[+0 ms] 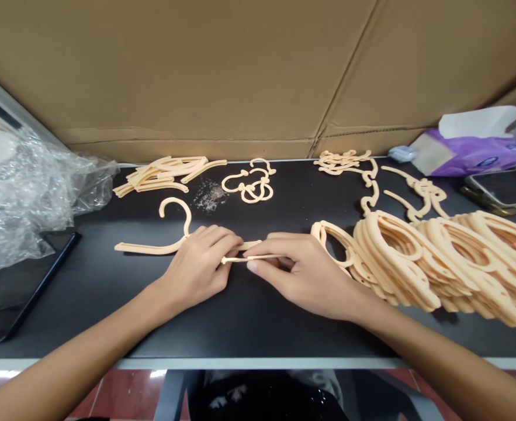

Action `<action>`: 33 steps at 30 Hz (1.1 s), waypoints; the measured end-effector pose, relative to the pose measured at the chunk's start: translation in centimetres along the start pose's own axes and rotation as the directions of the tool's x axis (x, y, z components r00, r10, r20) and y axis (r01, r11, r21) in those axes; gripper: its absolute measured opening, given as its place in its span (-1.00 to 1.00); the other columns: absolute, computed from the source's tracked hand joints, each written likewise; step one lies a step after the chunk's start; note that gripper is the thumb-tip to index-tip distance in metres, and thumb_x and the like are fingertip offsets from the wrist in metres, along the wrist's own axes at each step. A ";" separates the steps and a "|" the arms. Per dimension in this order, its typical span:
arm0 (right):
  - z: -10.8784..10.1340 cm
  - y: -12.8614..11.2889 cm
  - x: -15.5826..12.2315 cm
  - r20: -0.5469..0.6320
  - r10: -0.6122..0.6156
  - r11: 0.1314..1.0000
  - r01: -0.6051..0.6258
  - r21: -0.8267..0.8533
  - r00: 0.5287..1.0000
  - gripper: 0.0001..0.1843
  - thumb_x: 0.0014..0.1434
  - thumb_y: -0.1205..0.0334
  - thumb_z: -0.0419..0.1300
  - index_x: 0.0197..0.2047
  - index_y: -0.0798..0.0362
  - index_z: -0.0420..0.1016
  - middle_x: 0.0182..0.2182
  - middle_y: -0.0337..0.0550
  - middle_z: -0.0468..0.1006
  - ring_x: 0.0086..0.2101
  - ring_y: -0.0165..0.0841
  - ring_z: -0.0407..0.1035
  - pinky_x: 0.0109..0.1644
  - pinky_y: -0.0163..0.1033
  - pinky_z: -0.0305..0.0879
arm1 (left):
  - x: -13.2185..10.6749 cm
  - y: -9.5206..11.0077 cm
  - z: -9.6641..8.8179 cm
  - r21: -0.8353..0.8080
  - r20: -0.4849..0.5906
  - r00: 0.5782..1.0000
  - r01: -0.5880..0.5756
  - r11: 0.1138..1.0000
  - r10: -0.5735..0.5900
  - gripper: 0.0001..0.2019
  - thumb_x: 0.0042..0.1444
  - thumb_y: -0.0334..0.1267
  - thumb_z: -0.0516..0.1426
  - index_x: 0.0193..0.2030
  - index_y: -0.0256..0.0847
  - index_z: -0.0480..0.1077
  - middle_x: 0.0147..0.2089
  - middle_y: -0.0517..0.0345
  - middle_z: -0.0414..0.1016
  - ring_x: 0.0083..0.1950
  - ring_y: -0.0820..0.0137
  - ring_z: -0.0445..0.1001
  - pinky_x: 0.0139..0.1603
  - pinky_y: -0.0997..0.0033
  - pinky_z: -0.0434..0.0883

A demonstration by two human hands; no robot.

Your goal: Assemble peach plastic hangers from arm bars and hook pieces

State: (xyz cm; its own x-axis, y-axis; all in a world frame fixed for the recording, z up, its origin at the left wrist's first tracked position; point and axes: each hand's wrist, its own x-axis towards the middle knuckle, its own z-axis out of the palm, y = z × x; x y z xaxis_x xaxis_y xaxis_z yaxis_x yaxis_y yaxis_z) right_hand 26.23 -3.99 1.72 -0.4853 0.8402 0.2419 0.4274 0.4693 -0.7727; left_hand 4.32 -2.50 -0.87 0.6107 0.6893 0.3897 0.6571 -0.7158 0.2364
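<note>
A cream plastic clothes hanger (152, 248) lies on the black table with its hook pointing away from me. My left hand (205, 260) is closed over its middle and covers the joint below the hook. One end of the hanger sticks out past the left fingertips toward my right hand (304, 269). The right thumb and fingers pinch a thin cream plastic strip (240, 259), seen edge-on. Its left end reaches the left fingertips; whether it touches the hanger is hidden.
Behind lie loose hanger arms (165, 175), several hooks (258, 188) and small curved pieces (343, 161). Stacked cream hanger parts (398, 257) fill the right side. A purple tissue pack (477, 153) and a phone (507, 188) sit far right; clear plastic wrap (42, 181) is left.
</note>
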 end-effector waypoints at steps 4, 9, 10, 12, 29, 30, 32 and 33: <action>-0.8 0.3 0.1 -0.048 0.018 0.997 -0.021 -0.072 0.999 -0.82 0.31 0.25 0.20 -0.24 -0.01 0.67 -0.45 -0.26 0.56 -0.47 -0.46 0.33 -0.35 -0.33 0.20 | 0.0 -0.1 0.1 -0.051 -0.015 1.000 0.022 0.998 -0.023 -0.83 0.30 -0.45 0.04 -0.13 -0.25 0.46 -0.15 0.06 0.58 -0.16 0.29 0.52 -0.15 0.25 0.38; -2.7 1.3 0.1 -0.108 0.156 0.947 -0.179 -0.266 0.982 -0.82 0.27 0.19 0.20 -0.32 -0.03 0.62 -0.46 -0.27 0.57 -0.48 -0.41 0.34 -0.41 -0.30 0.13 | -0.1 -0.2 0.0 -0.105 -0.060 0.997 0.050 0.993 -0.056 -0.85 0.30 -0.42 0.10 -0.15 -0.20 0.51 -0.14 0.10 0.61 -0.15 0.33 0.55 -0.11 0.27 0.42; -2.9 1.4 0.1 -0.085 0.178 0.936 -0.196 -0.292 0.980 -0.81 0.26 0.18 0.19 -0.34 -0.04 0.62 -0.50 -0.28 0.55 -0.50 -0.40 0.32 -0.44 -0.30 0.10 | -0.2 -0.2 0.0 -0.109 -0.069 0.996 0.049 0.993 -0.057 -0.85 0.29 -0.42 0.11 -0.17 -0.20 0.52 -0.15 0.11 0.61 -0.16 0.33 0.56 -0.11 0.27 0.43; -3.1 1.6 0.0 -0.050 0.202 0.920 -0.207 -0.333 0.978 -0.80 0.24 0.18 0.20 -0.38 -0.06 0.61 -0.56 -0.30 0.49 -0.53 -0.41 0.29 -0.47 -0.29 0.05 | -0.2 -0.3 -0.1 -0.114 -0.085 0.995 0.045 0.992 -0.055 -0.86 0.27 -0.43 0.14 -0.20 -0.20 0.54 -0.17 0.12 0.63 -0.18 0.34 0.57 -0.12 0.27 0.43; -2.9 1.5 -0.3 0.035 0.221 0.893 -0.188 -0.408 0.975 -0.75 0.23 0.13 0.17 -0.45 -0.09 0.60 -0.63 -0.32 0.42 -0.57 -0.41 0.18 -0.25 -0.19 0.11 | -0.1 0.3 -0.6 -0.100 -0.035 0.996 0.075 0.992 -0.079 -0.84 0.22 -0.44 0.15 -0.30 -0.18 0.55 -0.22 0.18 0.66 -0.23 0.33 0.59 -0.19 0.26 0.38; -2.9 1.4 -0.3 0.038 0.230 0.887 -0.194 -0.419 0.972 -0.74 0.23 0.13 0.17 -0.45 -0.09 0.60 -0.63 -0.32 0.42 -0.57 -0.41 0.18 -0.23 -0.18 0.10 | -0.1 0.2 -0.5 -0.100 -0.035 0.997 0.072 0.992 -0.076 -0.84 0.22 -0.44 0.16 -0.30 -0.18 0.55 -0.22 0.18 0.66 -0.23 0.33 0.58 -0.19 0.26 0.38; -2.8 1.4 -0.3 0.049 0.249 0.875 -0.203 -0.439 0.967 -0.74 0.23 0.14 0.15 -0.44 -0.09 0.60 -0.63 -0.30 0.43 -0.56 -0.40 0.18 -0.21 -0.18 0.10 | -0.2 0.2 -0.5 -0.099 -0.037 0.997 0.065 0.993 -0.069 -0.85 0.22 -0.44 0.16 -0.31 -0.19 0.55 -0.22 0.19 0.66 -0.24 0.33 0.58 -0.19 0.26 0.37; -2.8 1.3 -0.2 0.058 0.261 0.870 -0.209 -0.446 0.964 -0.73 0.23 0.14 0.14 -0.44 -0.09 0.59 -0.63 -0.30 0.44 -0.57 -0.40 0.17 -0.20 -0.18 0.09 | -0.2 0.1 -0.4 -0.095 -0.038 0.997 0.060 0.994 -0.064 -0.85 0.21 -0.45 0.16 -0.31 -0.19 0.55 -0.22 0.19 0.66 -0.24 0.33 0.58 -0.19 0.26 0.37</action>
State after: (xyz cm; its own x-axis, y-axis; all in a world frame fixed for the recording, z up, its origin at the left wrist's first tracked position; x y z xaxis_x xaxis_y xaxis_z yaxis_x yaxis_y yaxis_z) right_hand 29.04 -2.80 2.26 -0.4000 0.9165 -0.0028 0.8139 0.3538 -0.4609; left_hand 4.08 -2.79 -0.55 0.5501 0.7288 0.4077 0.6478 -0.6805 0.3424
